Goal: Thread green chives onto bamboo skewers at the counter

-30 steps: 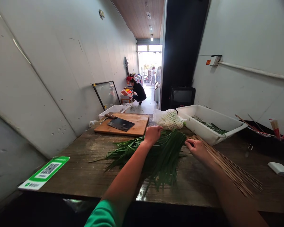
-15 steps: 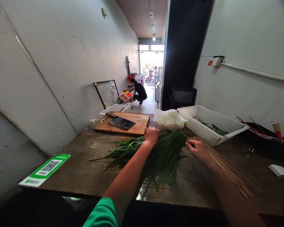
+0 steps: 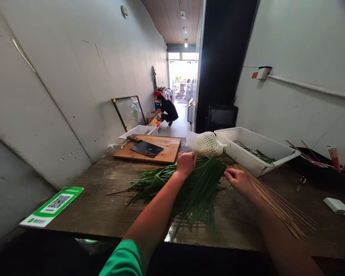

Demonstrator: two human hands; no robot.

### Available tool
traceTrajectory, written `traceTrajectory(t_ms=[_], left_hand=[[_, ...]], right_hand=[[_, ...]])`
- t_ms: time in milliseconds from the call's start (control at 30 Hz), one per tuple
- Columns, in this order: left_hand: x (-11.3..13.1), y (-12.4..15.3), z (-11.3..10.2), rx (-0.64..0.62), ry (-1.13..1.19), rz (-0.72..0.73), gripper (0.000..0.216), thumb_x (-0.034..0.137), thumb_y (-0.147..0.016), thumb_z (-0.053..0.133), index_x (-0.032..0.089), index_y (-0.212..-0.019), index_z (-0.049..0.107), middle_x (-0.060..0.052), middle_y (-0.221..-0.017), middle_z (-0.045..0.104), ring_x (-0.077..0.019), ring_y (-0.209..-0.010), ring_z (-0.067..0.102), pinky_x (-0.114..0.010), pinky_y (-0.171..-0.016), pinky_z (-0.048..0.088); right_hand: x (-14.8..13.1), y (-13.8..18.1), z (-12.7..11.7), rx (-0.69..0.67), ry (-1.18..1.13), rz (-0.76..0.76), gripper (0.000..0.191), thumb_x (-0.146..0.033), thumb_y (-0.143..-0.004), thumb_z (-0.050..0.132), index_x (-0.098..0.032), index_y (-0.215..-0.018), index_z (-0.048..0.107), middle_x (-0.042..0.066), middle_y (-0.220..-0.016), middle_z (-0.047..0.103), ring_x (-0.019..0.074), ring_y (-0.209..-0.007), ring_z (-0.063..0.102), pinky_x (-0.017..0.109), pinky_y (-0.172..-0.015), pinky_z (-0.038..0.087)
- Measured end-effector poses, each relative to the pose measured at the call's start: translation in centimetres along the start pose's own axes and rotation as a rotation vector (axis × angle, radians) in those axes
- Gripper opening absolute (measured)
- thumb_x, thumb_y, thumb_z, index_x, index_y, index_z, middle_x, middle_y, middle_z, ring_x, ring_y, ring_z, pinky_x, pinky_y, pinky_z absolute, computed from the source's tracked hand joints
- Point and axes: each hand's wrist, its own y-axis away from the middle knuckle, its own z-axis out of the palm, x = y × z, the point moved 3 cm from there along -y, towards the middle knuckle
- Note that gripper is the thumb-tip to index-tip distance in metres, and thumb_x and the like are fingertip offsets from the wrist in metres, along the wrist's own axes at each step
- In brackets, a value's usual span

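Observation:
A heap of long green garlic chives (image 3: 202,191) lies across the middle of the wooden table, its leaves fanned toward the front edge. My left hand (image 3: 186,164) is closed at the back of the heap, with the fingers curled around some of the leaves. At the heap's right end, my right hand (image 3: 238,179) has thumb and forefinger pinched together. What sits in that pinch is too small to make out. A bundle of thin bamboo skewers (image 3: 278,205) runs beside and partly behind the right hand, its far ends near the chives.
A cleaver (image 3: 147,148) rests on a cutting board (image 3: 172,147) at the back left. Behind the chives are foam-netted produce (image 3: 205,143) and a white tub (image 3: 264,165) holding some leaves. A QR-code card (image 3: 53,207) lies front left. A person (image 3: 169,109) crouches beyond the table.
My left hand has turned and shifted slightly to the right over the chives. The right hand keeps its pinch. The person in the background has lowered a colourful package.

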Motion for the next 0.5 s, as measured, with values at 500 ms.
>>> traceTrajectory(t_ms=[500], left_hand=[[0.95,-0.33,-0.14,-0.082,0.815,-0.188,0.019,0.017,-0.078,0.052,0.012,-0.087,0.067,-0.003,-0.07,0.071,-0.009,-0.057,0.059,-0.02,-0.057,0.045]], right_hand=[[0.08,0.09,0.03,0.002,-0.008,0.007,0.036,-0.04,-0.078,0.045,-0.015,-0.074,0.07,0.005,-0.069,0.07,0.0184,-0.063,0.06,0.025,-0.057,0.041]])
